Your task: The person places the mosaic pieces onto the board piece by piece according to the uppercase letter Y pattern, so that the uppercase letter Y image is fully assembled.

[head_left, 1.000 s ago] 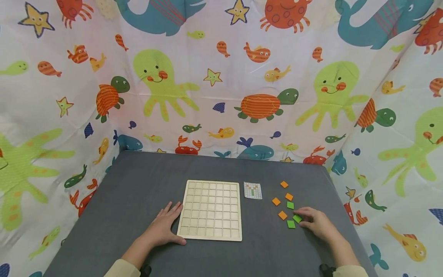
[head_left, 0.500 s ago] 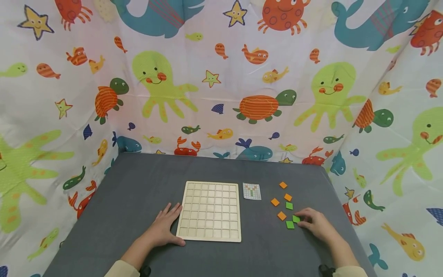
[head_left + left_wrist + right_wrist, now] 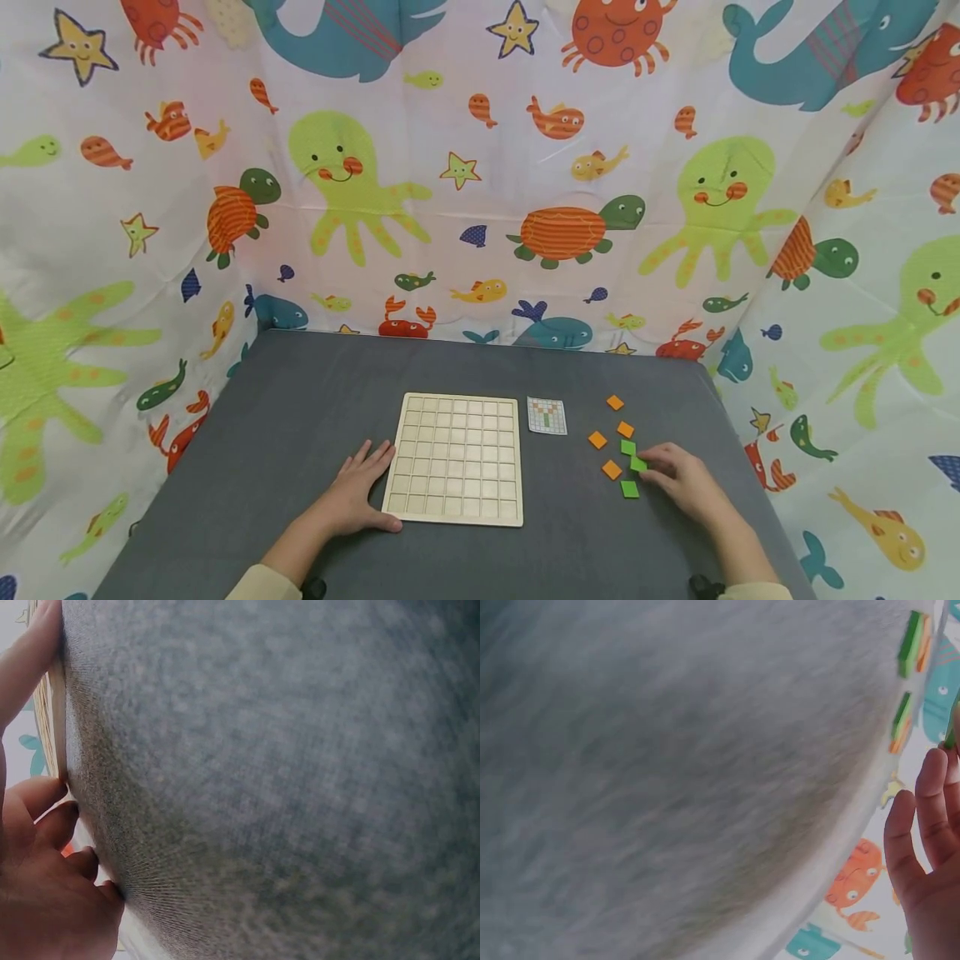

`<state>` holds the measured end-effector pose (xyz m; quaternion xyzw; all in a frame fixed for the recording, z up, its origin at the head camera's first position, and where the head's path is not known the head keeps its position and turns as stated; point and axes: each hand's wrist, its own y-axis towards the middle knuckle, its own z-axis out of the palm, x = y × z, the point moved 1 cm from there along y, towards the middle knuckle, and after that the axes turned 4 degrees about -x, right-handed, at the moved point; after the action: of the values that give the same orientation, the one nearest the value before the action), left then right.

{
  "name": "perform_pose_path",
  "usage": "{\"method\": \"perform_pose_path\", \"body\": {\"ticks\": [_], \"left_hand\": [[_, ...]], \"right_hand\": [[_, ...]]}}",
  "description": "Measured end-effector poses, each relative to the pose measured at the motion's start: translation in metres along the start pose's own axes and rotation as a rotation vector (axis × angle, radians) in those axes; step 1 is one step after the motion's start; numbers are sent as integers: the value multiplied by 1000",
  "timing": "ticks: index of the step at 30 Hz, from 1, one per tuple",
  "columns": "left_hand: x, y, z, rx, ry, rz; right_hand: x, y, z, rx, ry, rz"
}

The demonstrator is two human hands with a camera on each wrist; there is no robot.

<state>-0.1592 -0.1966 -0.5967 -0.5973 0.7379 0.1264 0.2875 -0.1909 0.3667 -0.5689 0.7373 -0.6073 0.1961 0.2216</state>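
Observation:
A pale wooden grid board (image 3: 453,459) lies flat on the grey table. Along its left side rests my left hand (image 3: 351,496), fingers spread against the edge and thumb at the near left corner. In the left wrist view, the fingers (image 3: 49,799) meet the board's edge. My right hand (image 3: 686,482) pinches a green square tile (image 3: 638,464) between thumb and fingertips, to the right of the board. One green tile (image 3: 628,447) lies just beyond it and another green tile (image 3: 629,490) just nearer. The right wrist view shows only a sliver of the pinched tile (image 3: 951,731).
Several orange square tiles, including one orange tile (image 3: 612,470), lie scattered left of and beyond the green ones. A small printed pattern card (image 3: 547,416) sits between board and tiles. A curtain (image 3: 480,183) with sea animals surrounds the back and sides of the table (image 3: 322,375).
My right hand has taken hold of the middle green tile and shifted it slightly left and away from me, up from its earlier spot. The left hand stays at the board.

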Motion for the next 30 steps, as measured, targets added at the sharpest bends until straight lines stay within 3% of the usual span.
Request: {"method": "perform_pose_path", "body": {"ticks": [10,18,26,30], "left_hand": [[0,1,1,-8,-1,-3],[2,1,1,-8,-21,0],[4,2,0,-7,-30,5],[4,2,2,-1,-24,4]], "right_hand": [[35,11,0,4,39,-25],[52,18,12,-32,41,-112],[69,22,24,-62,115,-225],[74,24,30,-33,144,-239]]}}
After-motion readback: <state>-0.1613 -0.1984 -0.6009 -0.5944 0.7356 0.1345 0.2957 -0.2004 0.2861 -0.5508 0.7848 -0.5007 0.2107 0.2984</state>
